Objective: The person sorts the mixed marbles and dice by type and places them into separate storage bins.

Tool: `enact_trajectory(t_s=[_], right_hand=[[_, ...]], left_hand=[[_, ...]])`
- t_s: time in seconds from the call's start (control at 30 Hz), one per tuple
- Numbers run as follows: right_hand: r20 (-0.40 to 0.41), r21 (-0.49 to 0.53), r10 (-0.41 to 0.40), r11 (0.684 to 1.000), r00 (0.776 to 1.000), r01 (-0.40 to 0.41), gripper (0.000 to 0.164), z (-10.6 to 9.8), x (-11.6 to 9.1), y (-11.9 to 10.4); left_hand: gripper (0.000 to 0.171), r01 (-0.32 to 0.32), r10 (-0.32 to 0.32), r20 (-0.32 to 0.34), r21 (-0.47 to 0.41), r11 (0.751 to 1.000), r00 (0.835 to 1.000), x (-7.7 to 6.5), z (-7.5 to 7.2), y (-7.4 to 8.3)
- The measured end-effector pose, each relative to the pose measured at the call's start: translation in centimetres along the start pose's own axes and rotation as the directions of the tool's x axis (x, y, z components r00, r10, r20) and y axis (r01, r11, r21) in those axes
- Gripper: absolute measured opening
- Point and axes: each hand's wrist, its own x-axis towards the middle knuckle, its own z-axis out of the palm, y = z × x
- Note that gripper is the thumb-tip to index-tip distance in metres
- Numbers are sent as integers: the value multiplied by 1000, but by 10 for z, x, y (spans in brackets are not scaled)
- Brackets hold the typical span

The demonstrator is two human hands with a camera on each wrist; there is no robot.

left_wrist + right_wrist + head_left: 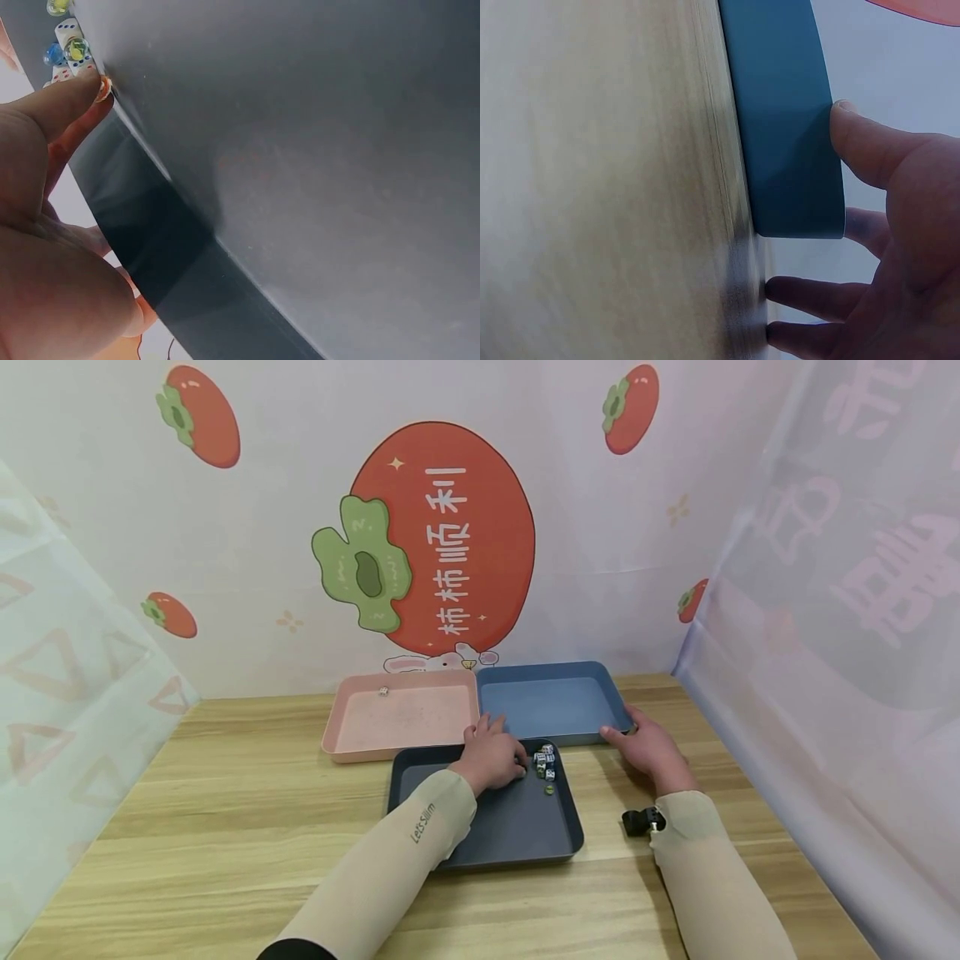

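My left hand (491, 758) reaches over the dark grey tray (517, 839). In the left wrist view its thumb and index finger pinch a small orange-and-white marble (106, 88) at the foot of the tray's wall. Beside the fingertips is a cluster of white dice (67, 30) and glass marbles (76, 49). One green marble (550, 790) lies apart from the cluster. My right hand (651, 747) grips the near right corner of the blue tray (555, 740), thumb on its front rim and index finger round the side. Two other fingertips reach the table in the right wrist view.
A pink tray (405, 754) stands left of the blue one, with a single white die (383, 691) near its back wall. All three trays sit close together on a wooden table (225, 827). Fabric printed with persimmons (450, 543) hangs behind and at both sides.
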Motion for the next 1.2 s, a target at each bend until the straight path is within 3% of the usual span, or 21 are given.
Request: enact_trajectory(t_s=[0.5, 0.73, 1.2], right_hand=[[-2, 0, 2, 1000, 1000, -2, 91, 0, 1, 1], [-5, -9, -7, 1000, 1000, 7, 90, -1, -1, 0], [1, 1, 1, 1000, 1000, -1, 91, 0, 0, 1]], left_hand=[[9, -11, 11, -14, -33, 999, 1000, 1, -5, -3], [11, -9, 6, -27, -106, 994, 1000, 0, -10, -3], [13, 56, -87, -139, -215, 975, 986, 7, -34, -11]])
